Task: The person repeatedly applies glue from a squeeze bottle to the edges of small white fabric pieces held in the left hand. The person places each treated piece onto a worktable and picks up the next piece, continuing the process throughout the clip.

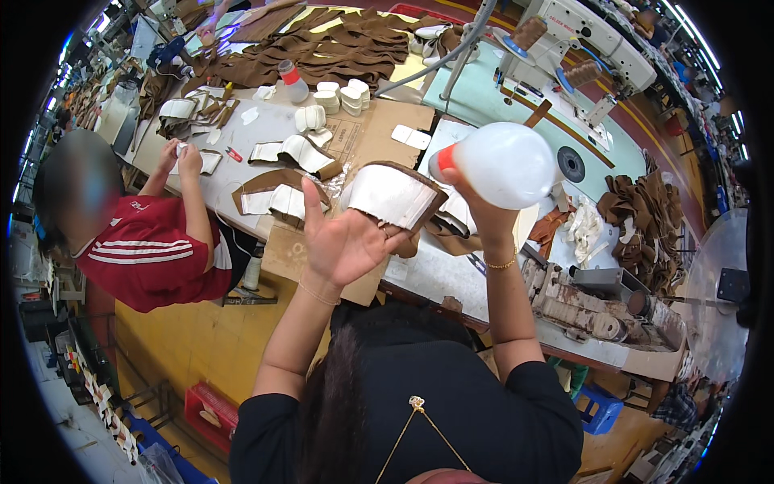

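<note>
My left hand [348, 248] is turned palm up with the thumb stretched away. Its fingers support a curved brown shoe-upper piece with a white lining [393, 194], partly hiding them behind it. In my right hand [486, 216] is a translucent white squeeze bottle [508, 165], tipped so that its red collar [445, 160] points left toward the lined piece. Whether the bottle's tip touches the piece I cannot tell. More brown pieces with white lining [300, 152] lie on the table just beyond my left hand.
A co-worker in a red shirt [153, 256] sits at the left, hands [182, 156] around a small white piece. Stacked white pads [353, 98], a second bottle [293, 81] and brown strips [322, 50] lie farther back. A sewing machine [598, 40] stands at the back right.
</note>
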The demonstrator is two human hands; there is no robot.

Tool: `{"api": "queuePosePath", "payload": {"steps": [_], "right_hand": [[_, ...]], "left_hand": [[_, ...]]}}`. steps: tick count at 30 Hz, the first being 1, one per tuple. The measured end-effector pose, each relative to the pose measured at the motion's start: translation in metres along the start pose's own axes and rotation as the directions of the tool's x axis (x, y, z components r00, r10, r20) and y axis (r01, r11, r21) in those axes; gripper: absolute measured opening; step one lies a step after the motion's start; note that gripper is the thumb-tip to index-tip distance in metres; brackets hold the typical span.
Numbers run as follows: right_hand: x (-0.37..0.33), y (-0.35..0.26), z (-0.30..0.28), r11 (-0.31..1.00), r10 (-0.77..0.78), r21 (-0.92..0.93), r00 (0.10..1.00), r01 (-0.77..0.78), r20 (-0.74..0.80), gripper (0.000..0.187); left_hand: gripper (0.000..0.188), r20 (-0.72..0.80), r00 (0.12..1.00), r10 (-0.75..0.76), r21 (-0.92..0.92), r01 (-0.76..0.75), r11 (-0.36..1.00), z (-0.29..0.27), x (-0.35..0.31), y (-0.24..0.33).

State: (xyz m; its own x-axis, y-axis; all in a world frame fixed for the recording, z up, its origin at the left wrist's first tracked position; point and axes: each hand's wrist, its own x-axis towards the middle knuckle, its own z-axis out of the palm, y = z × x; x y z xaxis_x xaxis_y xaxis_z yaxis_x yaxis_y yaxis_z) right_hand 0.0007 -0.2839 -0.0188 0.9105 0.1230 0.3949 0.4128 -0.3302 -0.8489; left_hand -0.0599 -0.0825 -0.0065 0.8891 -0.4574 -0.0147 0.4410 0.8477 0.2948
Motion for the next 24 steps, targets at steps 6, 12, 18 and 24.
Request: {"api": "queuePosePath", "payload": {"steps": [6, 12, 18, 24], "right_hand": [[-0.019, -0.002, 0.013, 0.964, -0.250, 0.099, 0.968, 0.248, 0.008, 0.043], [-0.003, 0.020, -0.030, 0.999, 0.014, 0.048, 0.875, 0.010, -0.484, 0.040], [-0.015, 0.033, -0.043, 0.995, -0.030, 0.065, 0.881, 0.069, -0.471, 0.043], [-0.024, 0.021, -0.049, 0.984, 0.033, 0.169, 0.886, 0.051, -0.462, 0.046]], "left_hand": [[0.111, 0.016, 0.998, -0.057, 0.065, 0.056, 0.996, -0.002, -0.002, -0.002], [0.100, -0.040, 0.998, -0.053, 0.002, 0.054, 0.999, -0.022, -0.001, 0.017], [0.086, -0.198, 0.977, 0.074, 0.380, 0.007, 0.925, -0.023, 0.062, 0.088], [0.080, -0.101, 0.966, 0.236, 0.568, -0.139, 0.811, -0.008, 0.096, 0.115]]}}
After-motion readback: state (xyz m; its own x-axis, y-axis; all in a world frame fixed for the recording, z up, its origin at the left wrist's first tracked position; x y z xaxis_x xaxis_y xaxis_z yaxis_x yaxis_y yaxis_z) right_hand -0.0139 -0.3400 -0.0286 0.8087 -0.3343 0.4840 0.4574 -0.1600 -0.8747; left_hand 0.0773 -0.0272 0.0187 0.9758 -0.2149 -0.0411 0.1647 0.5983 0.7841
